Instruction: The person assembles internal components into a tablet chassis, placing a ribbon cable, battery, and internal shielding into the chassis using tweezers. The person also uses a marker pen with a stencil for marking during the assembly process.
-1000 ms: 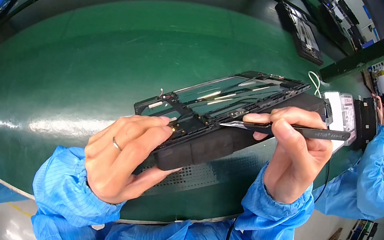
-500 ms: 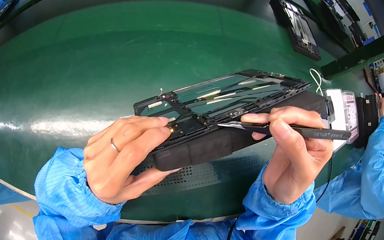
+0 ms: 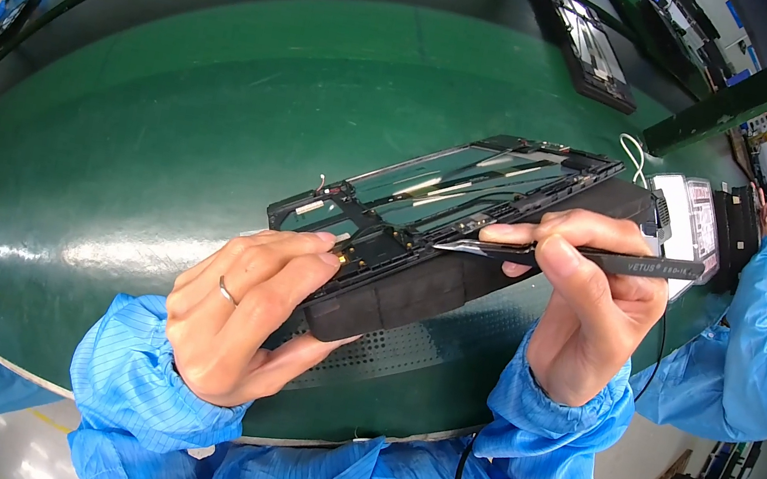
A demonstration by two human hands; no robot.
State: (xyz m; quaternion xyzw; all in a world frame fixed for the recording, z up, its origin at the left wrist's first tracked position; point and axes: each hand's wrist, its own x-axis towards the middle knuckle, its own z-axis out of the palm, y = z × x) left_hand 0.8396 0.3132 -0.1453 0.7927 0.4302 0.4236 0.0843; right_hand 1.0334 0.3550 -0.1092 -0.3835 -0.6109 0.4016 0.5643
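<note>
A black rectangular device frame (image 3: 472, 194) with a glassy panel, dark cables and pale strips rests on a thick black foam block (image 3: 425, 292), tilted above the green table. My left hand (image 3: 241, 302), a ring on one finger, grips the block's near left corner, with fingertips on the frame's end and the thumb underneath. In a pinch, my right hand (image 3: 588, 289) holds black tweezers (image 3: 643, 267). Their silver tips meet the frame's near long edge around its middle; whether they grasp a part there is too small to tell. Some right fingers also rest against the frame and block.
A perforated plate (image 3: 385, 351) lies on the green table (image 3: 188, 136) under the block. To the right are a white box (image 3: 675, 222), a white cable (image 3: 633, 157) and a co-worker's sleeve (image 3: 751, 347). Another black frame (image 3: 592, 56) lies at the back right.
My hands, the tweezers and the frame keep nearly the same places. The whole view has shifted very slightly, and the co-workers at the left have moved their arms a little.
</note>
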